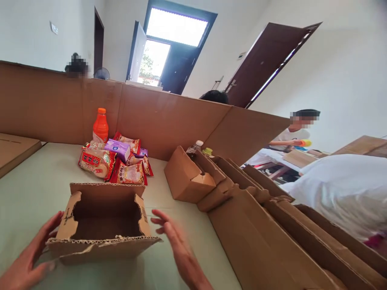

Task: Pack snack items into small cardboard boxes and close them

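Note:
A small cardboard box (pixel 99 251) with its top open and ragged edges stands on the pale green table in front of me; I see nothing inside it. My left hand (pixel 36 253) is at the box's left side, fingers apart; whether the fingertips touch the cardboard is hard to tell. Just off the right side is my right hand (pixel 175 237), its fingers spread, a small gap between it and the box. Behind the box lie a rice cracker bag (pixel 96 163), several red snack packets (pixel 130 173) and a purple carton (pixel 117 150), with an orange bottle (pixel 100 125) upright behind them.
Several cardboard boxes (pixel 242 229) stand in a row on the right, with bottle tops showing behind the nearest. A tall cardboard partition (pixel 169 117) closes off the back. Flat cardboard (pixel 15 151) lies at left. Another person (pixel 293 135) is beyond the partition at right.

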A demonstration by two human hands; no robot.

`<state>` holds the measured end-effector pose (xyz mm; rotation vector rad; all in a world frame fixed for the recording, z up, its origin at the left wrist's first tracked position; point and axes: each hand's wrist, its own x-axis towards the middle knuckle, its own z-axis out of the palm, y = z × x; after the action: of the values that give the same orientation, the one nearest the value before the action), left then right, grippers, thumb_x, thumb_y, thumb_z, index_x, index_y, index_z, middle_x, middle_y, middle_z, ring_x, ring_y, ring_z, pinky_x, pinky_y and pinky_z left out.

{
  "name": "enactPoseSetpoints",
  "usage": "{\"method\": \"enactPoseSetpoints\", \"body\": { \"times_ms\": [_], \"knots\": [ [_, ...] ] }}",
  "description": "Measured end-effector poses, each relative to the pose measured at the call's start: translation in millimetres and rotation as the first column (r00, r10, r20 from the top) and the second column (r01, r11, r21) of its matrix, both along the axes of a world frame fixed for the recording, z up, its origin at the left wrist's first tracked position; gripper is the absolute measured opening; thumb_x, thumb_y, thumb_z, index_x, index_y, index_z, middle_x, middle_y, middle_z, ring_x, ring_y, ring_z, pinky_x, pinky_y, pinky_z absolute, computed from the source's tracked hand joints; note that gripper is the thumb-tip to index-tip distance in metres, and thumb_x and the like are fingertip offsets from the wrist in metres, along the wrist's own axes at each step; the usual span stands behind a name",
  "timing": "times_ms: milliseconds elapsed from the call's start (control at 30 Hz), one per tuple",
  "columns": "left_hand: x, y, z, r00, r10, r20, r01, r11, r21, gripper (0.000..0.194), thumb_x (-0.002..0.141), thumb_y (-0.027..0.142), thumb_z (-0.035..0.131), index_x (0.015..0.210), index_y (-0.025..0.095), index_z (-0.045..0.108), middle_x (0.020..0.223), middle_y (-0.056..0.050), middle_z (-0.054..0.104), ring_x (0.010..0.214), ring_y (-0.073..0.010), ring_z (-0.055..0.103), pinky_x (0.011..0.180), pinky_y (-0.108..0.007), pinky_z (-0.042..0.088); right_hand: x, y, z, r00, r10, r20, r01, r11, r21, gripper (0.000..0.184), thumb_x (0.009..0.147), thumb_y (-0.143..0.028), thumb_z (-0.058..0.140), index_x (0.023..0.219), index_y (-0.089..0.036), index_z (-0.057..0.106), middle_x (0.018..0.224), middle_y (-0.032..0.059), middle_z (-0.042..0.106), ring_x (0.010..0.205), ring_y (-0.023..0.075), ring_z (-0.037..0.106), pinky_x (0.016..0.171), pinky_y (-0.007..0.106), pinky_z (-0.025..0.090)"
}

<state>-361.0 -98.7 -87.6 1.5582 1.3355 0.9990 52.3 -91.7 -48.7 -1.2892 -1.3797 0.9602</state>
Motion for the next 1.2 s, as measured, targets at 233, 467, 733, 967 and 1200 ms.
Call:
{"method": "enactPoseSetpoints", "body": {
  "times_ms": [233, 467, 733, 967, 1200],
  "knots": [
    [50.9, 58.2, 8.7, 0.996, 0.092, 0.011, -0.092, 0.995, 0.043, 0.080, 0.071, 0.061, 0.072, 0.139, 0.021, 0.057, 0.127, -0.015, 0.071, 0.125, -0.0407, 0.061, 0.104, -0.050, 0.053, -47.3, 37.8, -40.2, 0.992, 0.084, -0.092, -0.098, 0.982, -0.162, 0.062, 0.097, -0.066, 0.039, 0.136, -0.024, 0.062, 0.142, 0.0093, 0.062, 0.137, 0.0281, 0.049, 0.116, 0.046, 0.038],
    [46.7, 117.6, -1.6, 0.982, 0.128, 0.139, -0.140, 0.987, 0.079, 0.077, 0.063, 0.054, 0.077, 0.130, 0.019, 0.060, 0.117, -0.015, 0.074, 0.110, -0.0402, 0.068, 0.089, -0.047, 0.060, -50.1, 96.1, -36.1, 0.978, 0.205, -0.025, -0.206, 0.974, -0.094, 0.061, 0.096, -0.066, 0.036, 0.128, -0.022, 0.064, 0.123, 0.0117, 0.071, 0.108, 0.0275, 0.067, 0.088, 0.042, 0.057],
    [44.4, 107.4, -34.3, 0.955, 0.178, 0.237, -0.207, 0.973, 0.100, 0.082, 0.074, 0.052, 0.072, 0.147, 0.022, 0.047, 0.141, -0.016, 0.061, 0.137, -0.0409, 0.051, 0.107, -0.048, 0.050, -8.1, 207.2, 48.9, 0.798, -0.063, 0.599, -0.080, 0.975, 0.208, 0.047, 0.092, -0.039, 0.049, 0.132, -0.015, 0.057, 0.132, 0.0169, 0.066, 0.114, 0.0270, 0.065, 0.096, 0.043, 0.052],
    [45.4, 111.0, -43.4, 0.984, 0.139, 0.112, -0.154, 0.979, 0.136, 0.082, 0.075, 0.039, 0.065, 0.152, 0.018, 0.042, 0.146, -0.017, 0.057, 0.143, -0.0420, 0.043, 0.118, -0.056, 0.036, -72.2, 329.0, 71.0, 0.623, 0.108, 0.775, -0.271, 0.959, 0.084, 0.090, 0.061, -0.020, 0.080, 0.146, -0.018, 0.050, 0.150, 0.0140, 0.054, 0.137, 0.0347, 0.049, 0.115, 0.049, 0.034],
    [50.8, 108.6, -45.2, 0.987, 0.139, 0.076, -0.151, 0.971, 0.188, 0.087, 0.073, 0.032, 0.061, 0.156, 0.021, 0.036, 0.153, -0.013, 0.051, 0.142, -0.0386, 0.045, 0.119, -0.052, 0.037, -54.7, 316.6, 83.2, 0.714, -0.131, 0.687, -0.021, 0.978, 0.208, 0.076, 0.072, -0.028, 0.065, 0.144, -0.010, 0.047, 0.138, 0.0190, 0.062, 0.125, 0.0351, 0.058, 0.106, 0.048, 0.044]
  ]
}}
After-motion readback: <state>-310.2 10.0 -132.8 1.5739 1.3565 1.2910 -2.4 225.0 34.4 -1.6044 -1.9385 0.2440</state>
